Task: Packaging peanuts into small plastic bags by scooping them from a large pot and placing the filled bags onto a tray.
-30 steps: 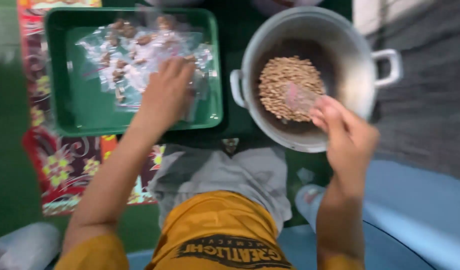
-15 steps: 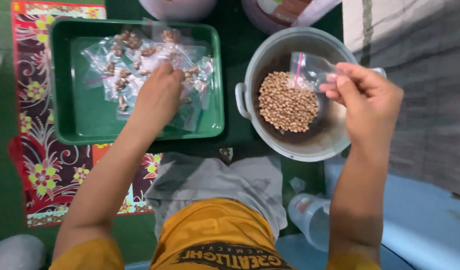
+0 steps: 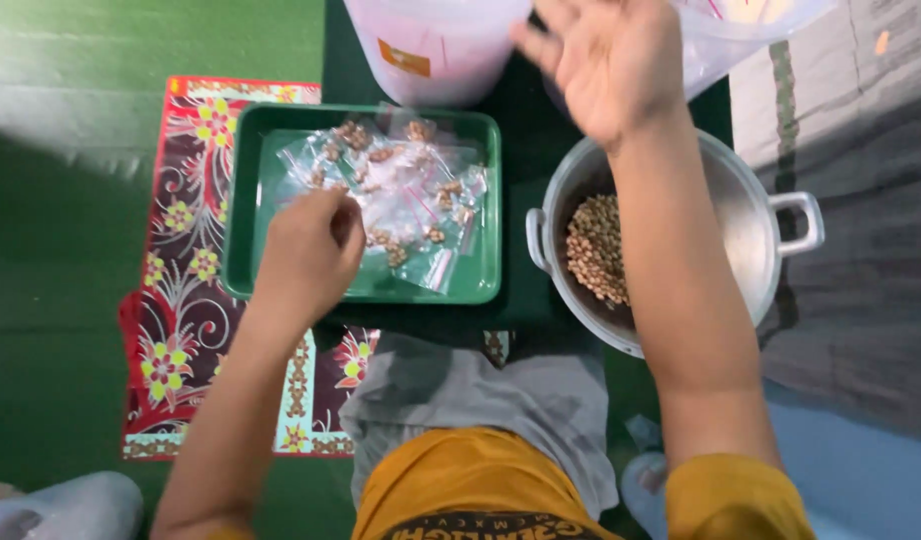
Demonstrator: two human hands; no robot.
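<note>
A patterned red mat (image 3: 181, 300) lay at nine o'clock on green flooring (image 3: 61, 280). On it sat a green tray (image 3: 243, 215) holding small clear bags of nuts (image 3: 406, 200), heaped loosely with no common direction. The left hand (image 3: 306, 255) rested curled over the tray's near-left part, knuckles up; whether it pinched a bag could not be told. At twelve o'clock stood a pinkish tub (image 3: 436, 45). The right hand (image 3: 606, 60) reached toward one o'clock, fingers spread, holding nothing, beside a clear plastic bag (image 3: 751, 30). Under its forearm, at three o'clock, a metal pot (image 3: 751, 225) held loose nuts (image 3: 593, 248).
</note>
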